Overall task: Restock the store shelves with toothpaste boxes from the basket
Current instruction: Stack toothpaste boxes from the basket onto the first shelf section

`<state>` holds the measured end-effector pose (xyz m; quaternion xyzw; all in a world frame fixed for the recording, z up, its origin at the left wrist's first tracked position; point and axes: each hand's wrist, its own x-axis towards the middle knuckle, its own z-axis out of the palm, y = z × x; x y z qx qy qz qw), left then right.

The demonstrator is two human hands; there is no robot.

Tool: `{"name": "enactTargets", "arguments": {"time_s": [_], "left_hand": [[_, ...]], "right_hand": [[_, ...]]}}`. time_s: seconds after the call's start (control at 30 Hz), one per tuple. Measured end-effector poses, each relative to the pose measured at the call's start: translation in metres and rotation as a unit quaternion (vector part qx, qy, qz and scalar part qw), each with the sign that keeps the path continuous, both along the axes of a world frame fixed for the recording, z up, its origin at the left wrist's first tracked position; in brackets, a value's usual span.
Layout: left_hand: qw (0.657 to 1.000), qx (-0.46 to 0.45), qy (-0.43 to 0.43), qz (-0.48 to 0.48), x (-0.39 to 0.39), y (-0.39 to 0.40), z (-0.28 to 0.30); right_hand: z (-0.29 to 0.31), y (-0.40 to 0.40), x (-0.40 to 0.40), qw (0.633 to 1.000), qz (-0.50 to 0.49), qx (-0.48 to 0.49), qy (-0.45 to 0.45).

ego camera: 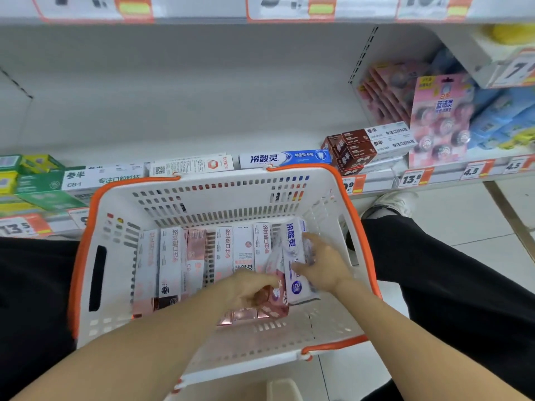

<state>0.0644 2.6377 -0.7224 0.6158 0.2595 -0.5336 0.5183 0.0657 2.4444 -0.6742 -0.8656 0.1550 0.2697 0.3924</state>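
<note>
Two bare forearms reach down into a white, orange-rimmed basket point(115, 215) held between the person's knees in front of a store shelf point(185, 117). The left hand point(250, 287) curls its fingers over the near end of a pink-and-maroon toothpaste box point(273, 302) lying across the others near the basket's near wall. Just beside it, the right hand point(321, 264) grips a white-and-lilac toothpaste box point(295, 256) with blue lettering, tilted up against the basket's right wall, thumb on one long face and fingers wrapped over the other.

Behind the hands, a row of white and pink boxes point(170, 256) lies side by side on the basket floor, long axes pointing toward the shelf.

The cartons look like thin printed card: light, stiff along their length, yet likely to dent if squeezed hard, and glossy enough to slip. A grip across the two long faces near the middle should carry one safely; stacked pairs could slide apart.

Beyond the basket, the shelf's front edge holds green boxes point(37, 183) at the left, a blue-and-white box point(285, 158) at the centre and maroon boxes point(359, 149) toward the right, with pink packets point(437, 125) past them. Most of the shelf behind lies bare, so the restocking appears far from finished.
</note>
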Motion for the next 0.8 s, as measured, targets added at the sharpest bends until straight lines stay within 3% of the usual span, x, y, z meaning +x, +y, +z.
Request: {"name": "enactTargets", "arguments": {"time_s": [0.07,0.2,0.43,0.6,0.8], "left_hand": [[0.997,-0.066,0.021,0.032,0.007,0.016,0.018],[0.987,-0.156,0.023,0.013,0.009,0.046,0.059],[0.97,-0.221,-0.04,0.097,-0.001,0.055,0.101],[0.955,-0.243,-0.087,0.149,0.008,0.043,0.129],[0.942,-0.185,-0.163,0.228,0.005,0.02,0.164]], "right_hand": [[0.004,0.0,0.005,0.993,-0.077,0.072,0.046],[0.023,0.002,0.018,0.946,-0.207,0.223,0.114],[0.089,0.003,0.031,0.914,-0.101,0.377,0.113],[0.106,0.008,0.032,0.925,-0.087,0.369,0.032],[0.129,0.011,0.023,0.924,-0.052,0.378,-0.015]]}}
